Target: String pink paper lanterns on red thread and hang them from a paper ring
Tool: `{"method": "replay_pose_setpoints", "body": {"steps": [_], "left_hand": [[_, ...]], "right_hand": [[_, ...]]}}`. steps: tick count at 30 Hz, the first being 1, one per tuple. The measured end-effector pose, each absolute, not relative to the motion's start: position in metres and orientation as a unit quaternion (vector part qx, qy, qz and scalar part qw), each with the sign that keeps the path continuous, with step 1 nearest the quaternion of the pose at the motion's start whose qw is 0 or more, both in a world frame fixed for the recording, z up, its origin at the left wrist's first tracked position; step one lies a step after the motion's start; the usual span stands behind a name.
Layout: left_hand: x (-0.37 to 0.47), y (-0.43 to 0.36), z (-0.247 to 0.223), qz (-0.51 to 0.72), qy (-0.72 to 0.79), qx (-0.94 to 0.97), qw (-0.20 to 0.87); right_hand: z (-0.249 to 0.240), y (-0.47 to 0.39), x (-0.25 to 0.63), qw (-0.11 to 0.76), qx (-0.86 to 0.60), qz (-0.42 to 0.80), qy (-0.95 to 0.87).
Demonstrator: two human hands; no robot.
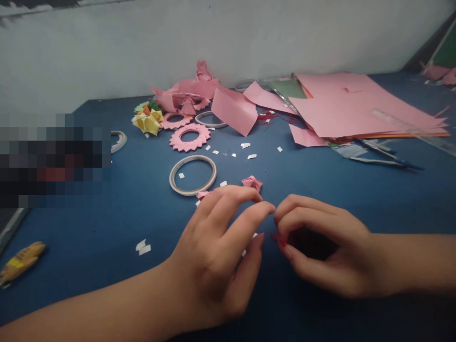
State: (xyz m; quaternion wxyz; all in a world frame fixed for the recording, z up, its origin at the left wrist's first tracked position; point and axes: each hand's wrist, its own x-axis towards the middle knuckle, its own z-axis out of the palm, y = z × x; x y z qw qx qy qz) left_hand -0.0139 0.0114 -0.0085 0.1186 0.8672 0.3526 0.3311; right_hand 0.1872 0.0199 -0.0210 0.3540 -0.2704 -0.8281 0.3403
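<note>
My left hand [224, 251] hovers over the blue table with its fingers curved and apart, and no object shows between them. Close to its fingertips on the right, my right hand [324, 242] pinches a small red thing [281, 239] between thumb and forefinger; its shape is too small to make out. Just beyond the fingers lies a small folded pink paper piece [252, 182]. Another pink piece [204, 194] is partly hidden behind my left hand. A tape roll [193, 175] lies flat beyond my left hand, with white paper bits around it.
Folded pink rings [190, 137] and a yellow paper piece [151, 122] lie farther back. Pink sheets [342, 104] cover the back right, with scissors [386, 156] before them. A brown and yellow object [22, 263] is at the left edge. A wall [228, 42] stands behind the table.
</note>
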Motion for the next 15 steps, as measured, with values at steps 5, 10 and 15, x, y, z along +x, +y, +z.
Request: {"method": "replay_pose_setpoints", "body": {"steps": [5, 10, 15], "left_hand": [[-0.0143, 0.0133, -0.0085, 0.313, 0.307, 0.893, 0.102], [-0.0144, 0.0147, -0.0097, 0.303, 0.285, 0.905, 0.091], [-0.0136, 0.0156, -0.0093, 0.333, 0.277, 0.897, 0.09]], "right_hand": [[-0.0199, 0.0209, 0.186, 0.354, -0.263, 0.344, -0.829], [-0.0211, 0.0216, 0.1858, 0.348, -0.266, 0.346, -0.83], [-0.0239, 0.0202, 0.1881, 0.341, -0.265, 0.35, -0.831]]}}
